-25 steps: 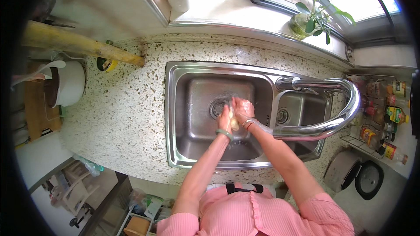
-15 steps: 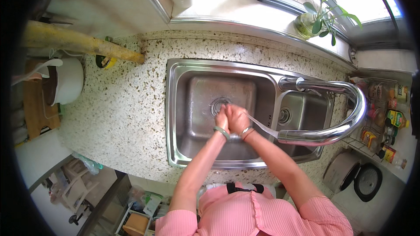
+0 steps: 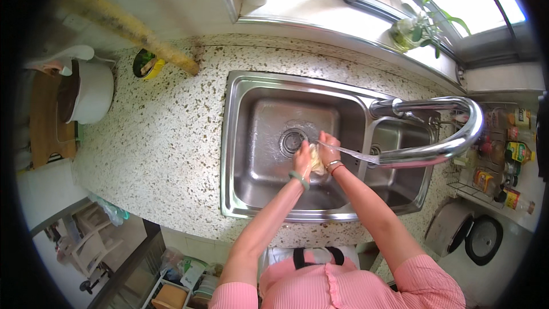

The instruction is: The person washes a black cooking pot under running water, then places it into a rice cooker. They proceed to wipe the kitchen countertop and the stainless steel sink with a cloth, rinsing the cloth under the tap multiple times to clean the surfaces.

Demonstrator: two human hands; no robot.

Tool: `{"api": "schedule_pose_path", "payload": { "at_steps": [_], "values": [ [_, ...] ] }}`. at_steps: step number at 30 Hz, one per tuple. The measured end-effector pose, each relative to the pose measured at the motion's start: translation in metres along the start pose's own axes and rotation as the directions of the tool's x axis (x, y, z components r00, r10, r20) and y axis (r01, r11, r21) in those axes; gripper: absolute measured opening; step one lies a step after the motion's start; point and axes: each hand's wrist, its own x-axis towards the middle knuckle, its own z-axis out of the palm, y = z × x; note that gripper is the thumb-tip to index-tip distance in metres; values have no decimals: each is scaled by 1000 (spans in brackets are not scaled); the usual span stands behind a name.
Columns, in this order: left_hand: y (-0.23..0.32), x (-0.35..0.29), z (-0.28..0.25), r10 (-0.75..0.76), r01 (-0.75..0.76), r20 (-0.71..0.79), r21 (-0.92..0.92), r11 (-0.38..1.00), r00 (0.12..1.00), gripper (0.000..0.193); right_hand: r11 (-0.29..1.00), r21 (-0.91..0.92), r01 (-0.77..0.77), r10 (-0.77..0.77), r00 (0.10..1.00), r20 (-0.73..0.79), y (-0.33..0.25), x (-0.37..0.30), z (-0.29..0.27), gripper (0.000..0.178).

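Over the larger basin of the steel sink (image 3: 238, 194), my left hand (image 3: 302, 162) and my right hand (image 3: 328, 147) are close together. Between them is a pale yellowish, uneven lump (image 3: 316, 159), held from both sides; its kind cannot be made out. A thin stream of water (image 3: 351, 153) runs leftward from the curved chrome faucet (image 3: 423, 157) onto my right hand. My left wrist carries a green bangle (image 3: 299, 180), my right a thin bracelet (image 3: 334, 165). The drain (image 3: 293, 142) lies just beyond my left fingertips.
A smaller basin (image 3: 394, 134) sits under the faucet. On the speckled counter (image 3: 166, 137) stand a white pot (image 3: 94, 91) and a yellow-and-dark cup (image 3: 148, 66), beside a yellow pipe (image 3: 131, 28). A plant in a glass jar (image 3: 405, 33) is on the sill. Bottles fill the right rack (image 3: 486, 180).
My hands, clasped together before, have drawn slightly apart, exposing the pale lump between them. The whole view has shifted a little. Water still runs from the faucet.
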Motion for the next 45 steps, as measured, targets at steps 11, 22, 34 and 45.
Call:
{"api": "schedule_pose_path", "payload": {
  "at_steps": [11, 22, 34, 45],
  "values": [
    [85, 61, -45, 528, -554, 174, 324, 767, 831, 52, 882, -297, 366, -417, 899, -133, 31, 64, 80, 33],
    [55, 27, -110, 326, -265, -150, 325, 908, 933, 48, 560, -234, 795, -417, 514, 750, -3, -67, 117, 18],
    [56, 1, -73, 169, -176, 56, 171, 969, 984, 47, 644, -572, 508, -446, 857, 259, -15, 78, -29, 22],
    [55, -15, -93, 84, -113, 182, 151, 982, 980, 45, 751, -562, 346, 109, 775, 622, 107, -32, 20, 21]
  ]
}}
